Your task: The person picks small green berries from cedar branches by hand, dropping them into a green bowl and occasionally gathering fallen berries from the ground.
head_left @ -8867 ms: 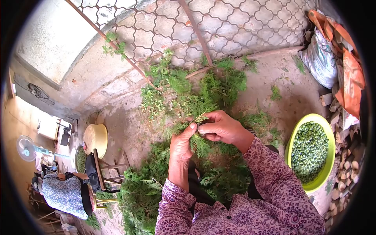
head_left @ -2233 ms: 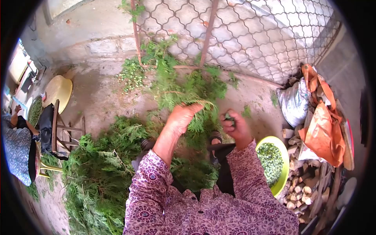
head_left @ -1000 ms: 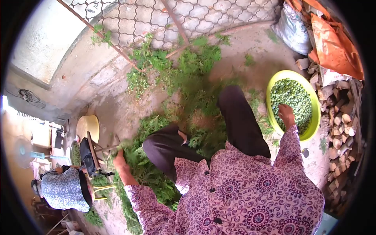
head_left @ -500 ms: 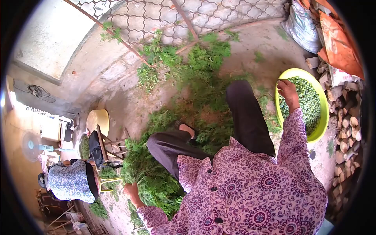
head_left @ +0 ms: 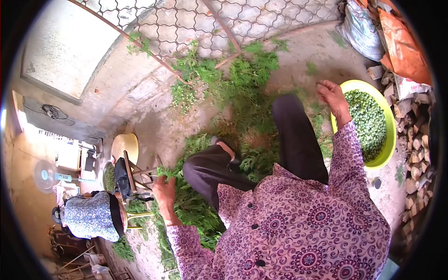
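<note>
My left hand (head_left: 164, 192) is raised over the pile of feathery green branches (head_left: 198, 205) on my left. Its fingers are closed around a small green sprig (head_left: 167, 171), whose tip shows above them. On the other side, my right hand (head_left: 334, 96) hovers at the near-left rim of a yellow-green basin (head_left: 393, 135). Its fingers are bent together, and whatever may be between them is too small to make out. Many small round green cones or berries (head_left: 366, 123) fill much of the basin.
More cut branches (head_left: 247, 70) lie by the wire mesh fence (head_left: 186, 23). Stacked firewood (head_left: 413, 172) and sacks (head_left: 361, 35) line the right. At left, another person (head_left: 91, 215) sits near a fan (head_left: 45, 176), a straw hat (head_left: 125, 148) and a wooden chair (head_left: 133, 172).
My left hand has risen from the branches, moving up and slightly right, with a sprig now showing. My right hand has shifted left from over the basin to outside its rim.
</note>
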`<control>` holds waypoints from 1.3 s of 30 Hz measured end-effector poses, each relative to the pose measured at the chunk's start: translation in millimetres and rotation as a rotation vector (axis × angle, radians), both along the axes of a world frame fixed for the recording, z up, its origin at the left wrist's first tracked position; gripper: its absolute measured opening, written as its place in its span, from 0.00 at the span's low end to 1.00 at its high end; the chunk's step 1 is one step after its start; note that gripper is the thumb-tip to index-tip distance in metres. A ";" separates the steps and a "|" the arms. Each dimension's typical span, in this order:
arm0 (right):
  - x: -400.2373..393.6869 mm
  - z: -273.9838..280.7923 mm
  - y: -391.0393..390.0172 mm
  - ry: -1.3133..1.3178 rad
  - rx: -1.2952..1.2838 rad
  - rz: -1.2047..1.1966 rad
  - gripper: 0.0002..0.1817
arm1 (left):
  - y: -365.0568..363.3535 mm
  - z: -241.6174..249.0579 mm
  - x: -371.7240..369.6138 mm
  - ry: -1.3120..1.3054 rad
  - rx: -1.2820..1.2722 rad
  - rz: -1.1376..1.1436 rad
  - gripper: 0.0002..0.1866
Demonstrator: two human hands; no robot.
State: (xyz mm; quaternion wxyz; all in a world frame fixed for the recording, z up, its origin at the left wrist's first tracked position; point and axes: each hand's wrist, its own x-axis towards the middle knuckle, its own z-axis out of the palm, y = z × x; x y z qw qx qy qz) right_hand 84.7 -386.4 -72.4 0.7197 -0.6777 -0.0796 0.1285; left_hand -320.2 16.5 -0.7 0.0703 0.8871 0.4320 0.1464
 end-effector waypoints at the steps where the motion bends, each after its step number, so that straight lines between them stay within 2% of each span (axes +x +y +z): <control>1: -1.6 6.0 4.5 -0.011 -0.017 0.000 0.16 | -1.9 6.5 16.6 -0.052 0.020 -0.048 0.14; 8: 1.0 47.6 57.3 -0.038 -0.086 0.066 0.18 | -9.5 22.9 115.9 -0.271 0.056 -0.346 0.12; 10: 6.4 57.6 84.8 -0.114 -0.079 0.138 0.19 | -5.8 16.1 136.8 -0.378 -0.013 -0.429 0.13; 14: 10.5 71.0 160.0 -0.138 -0.276 0.388 0.19 | 5.0 -1.1 164.4 -0.436 -0.090 -0.449 0.13; 16: 22.0 40.2 200.5 -0.399 -0.505 0.458 0.18 | 15.3 -15.8 173.5 -0.428 -0.122 -0.448 0.13; 18: 24.3 7.3 233.9 -0.443 -0.609 0.575 0.18 | 24.6 -31.8 181.1 -0.387 -0.088 -0.457 0.13; 20: 33.9 -64.5 263.4 -0.649 -0.793 0.622 0.17 | 34.5 -50.4 186.4 -0.383 -0.117 -0.457 0.13; 22: 30.1 -121.3 278.1 -0.638 -0.806 0.697 0.17 | 42.0 -67.4 189.2 -0.310 -0.160 -0.428 0.14; 23: 26.3 -144.6 284.6 -0.537 -0.843 0.722 0.18 | 45.8 -72.4 187.5 -0.202 -0.151 -0.434 0.15; 24: 20.9 -160.5 289.8 -0.434 -0.879 0.747 0.19 | 47.7 -72.1 187.8 -0.203 -0.163 -0.431 0.15; 25: 15.3 -174.7 293.5 -0.428 -0.888 0.756 0.19 | 47.9 -69.0 187.6 -0.150 -0.140 -0.440 0.15; 26: 10.6 -187.9 297.8 -0.342 -0.928 0.758 0.23 | 48.3 -65.0 189.2 -0.095 -0.114 -0.447 0.15; 30: 5.3 -225.1 319.5 -0.159 -1.092 0.815 0.36 | 47.0 -51.6 200.8 -0.186 -0.106 -0.430 0.15; 34: 7.9 -234.3 333.3 -0.054 -1.112 0.803 0.39 | 44.6 -40.6 209.0 -0.182 -0.180 -0.415 0.15; 36: 11.8 -241.2 331.7 0.033 -1.162 0.802 0.41 | 47.5 -49.0 209.8 -0.185 -0.135 -0.432 0.16; 37: 10.3 -234.6 330.0 -0.013 -1.200 0.776 0.32 | 48.0 -50.5 210.7 -0.165 -0.137 -0.446 0.16; 38: 11.4 -238.3 329.0 -0.014 -1.199 0.781 0.32 | 47.5 -51.2 211.4 -0.148 -0.139 -0.463 0.16; 39: 14.9 -241.5 327.2 -0.123 -1.285 0.854 0.23 | 47.4 -51.4 212.6 -0.148 -0.137 -0.462 0.16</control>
